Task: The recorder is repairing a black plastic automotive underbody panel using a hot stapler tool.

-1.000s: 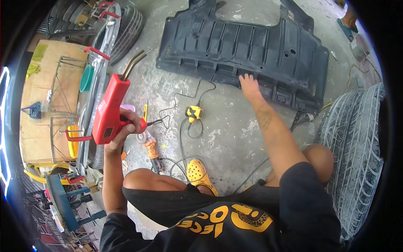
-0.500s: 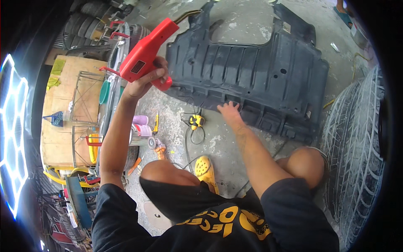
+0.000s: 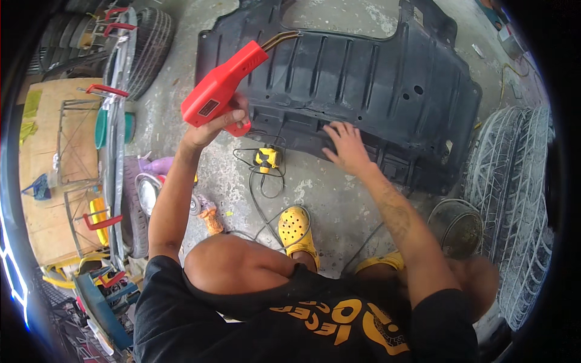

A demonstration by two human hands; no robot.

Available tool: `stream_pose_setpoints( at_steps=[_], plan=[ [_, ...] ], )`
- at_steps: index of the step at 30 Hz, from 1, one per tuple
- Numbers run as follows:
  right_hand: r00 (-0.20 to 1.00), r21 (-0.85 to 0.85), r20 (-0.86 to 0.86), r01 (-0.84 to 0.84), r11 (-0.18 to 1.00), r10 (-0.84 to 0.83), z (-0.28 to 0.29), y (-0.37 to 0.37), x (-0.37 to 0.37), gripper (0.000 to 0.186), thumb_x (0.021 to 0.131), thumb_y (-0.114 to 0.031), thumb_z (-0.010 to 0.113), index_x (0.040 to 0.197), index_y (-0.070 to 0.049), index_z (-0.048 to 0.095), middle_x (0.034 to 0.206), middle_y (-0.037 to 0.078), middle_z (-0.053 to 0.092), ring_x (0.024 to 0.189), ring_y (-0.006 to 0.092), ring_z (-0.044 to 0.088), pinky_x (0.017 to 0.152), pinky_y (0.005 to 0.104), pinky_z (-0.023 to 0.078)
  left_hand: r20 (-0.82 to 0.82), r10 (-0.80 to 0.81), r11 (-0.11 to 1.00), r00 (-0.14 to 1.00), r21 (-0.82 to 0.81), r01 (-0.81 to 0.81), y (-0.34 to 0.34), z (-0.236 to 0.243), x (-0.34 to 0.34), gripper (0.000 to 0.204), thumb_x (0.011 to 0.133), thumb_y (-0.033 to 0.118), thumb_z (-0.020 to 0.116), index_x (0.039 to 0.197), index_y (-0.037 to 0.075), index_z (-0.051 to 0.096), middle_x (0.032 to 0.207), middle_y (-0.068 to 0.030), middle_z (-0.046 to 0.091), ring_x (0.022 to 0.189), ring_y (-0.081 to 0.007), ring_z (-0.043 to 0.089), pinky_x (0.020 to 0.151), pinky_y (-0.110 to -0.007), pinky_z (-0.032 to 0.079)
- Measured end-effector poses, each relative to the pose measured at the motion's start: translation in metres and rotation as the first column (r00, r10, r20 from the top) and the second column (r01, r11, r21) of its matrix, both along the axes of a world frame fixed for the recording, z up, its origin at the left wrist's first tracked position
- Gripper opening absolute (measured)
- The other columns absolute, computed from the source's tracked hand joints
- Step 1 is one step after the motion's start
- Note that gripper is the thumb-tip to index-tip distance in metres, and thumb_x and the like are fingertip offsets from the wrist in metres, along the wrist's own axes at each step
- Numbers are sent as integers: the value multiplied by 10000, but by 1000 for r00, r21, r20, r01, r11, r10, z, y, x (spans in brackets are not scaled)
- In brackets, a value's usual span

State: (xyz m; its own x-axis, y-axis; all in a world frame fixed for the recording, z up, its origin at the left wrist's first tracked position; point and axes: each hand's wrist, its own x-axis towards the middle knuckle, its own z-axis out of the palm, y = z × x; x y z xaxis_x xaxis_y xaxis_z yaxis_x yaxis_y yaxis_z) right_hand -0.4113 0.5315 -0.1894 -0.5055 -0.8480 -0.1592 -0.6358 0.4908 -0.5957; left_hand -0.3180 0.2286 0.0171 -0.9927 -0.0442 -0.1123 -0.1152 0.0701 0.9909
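Note:
My left hand point(image 3: 213, 128) is wrapped round the handle of a red plastic welding gun point(image 3: 221, 85), raised above the floor. Two bent, brass-coloured metal prongs run from its nose toward the upper right, over a black plastic car undertray point(image 3: 369, 66). The undertray is ribbed, with holes and a large cut-out at its far side, and lies on the concrete. My right hand point(image 3: 351, 148) is over its near edge with fingers spread, holding nothing. Whether its fingertips press on the plastic I cannot tell. A thin crack-like line point(image 3: 308, 109) runs near the edge, left of that hand.
A yellow-and-black power outlet point(image 3: 266, 158) with looping cable lies near my yellow clog point(image 3: 296, 230). An angle grinder point(image 3: 209, 216) and a purple bottle point(image 3: 158, 165) are left. Large tires point(image 3: 514, 199) stand right, beside a round dark container point(image 3: 457, 227). Red clamps point(image 3: 103, 222) grip a long strip.
My view has shifted, so the undertray sits further left and higher. My right hand has moved along the near edge and spread its fingers. My left hand still holds the welding gun.

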Motion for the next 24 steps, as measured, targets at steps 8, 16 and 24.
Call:
stream_pose_setpoints(
  at_steps=[8,16,24],
  plan=[
    [948,-41,-309,73,996,-82,-14,2,-15,763,874,-355,721,1520,-105,400,1450,89,442,1325,352,386,1106,533,309,-67,50,997,997,65,-46,-29,-75,23,336,828,-28,750,1131,-12,608,885,-84,664,815,-201,688,715,-328,546],
    [918,-103,-379,86,991,-119,-22,-18,-28,537,855,-142,709,1376,-106,585,1249,61,529,1172,288,480,1024,435,388,-26,151,980,988,135,-146,-27,-106,46,358,828,-54,738,1161,-9,616,865,-87,661,795,-181,662,663,-295,520],
    [935,-107,-333,95,990,-126,-20,-23,-33,482,837,-78,700,1315,-96,637,1260,60,547,1185,287,495,1000,420,413,-35,262,952,964,170,-253,-16,-113,57,278,848,-14,735,1106,-16,631,850,-81,665,754,-145,639,655,-284,513]
  ],
)
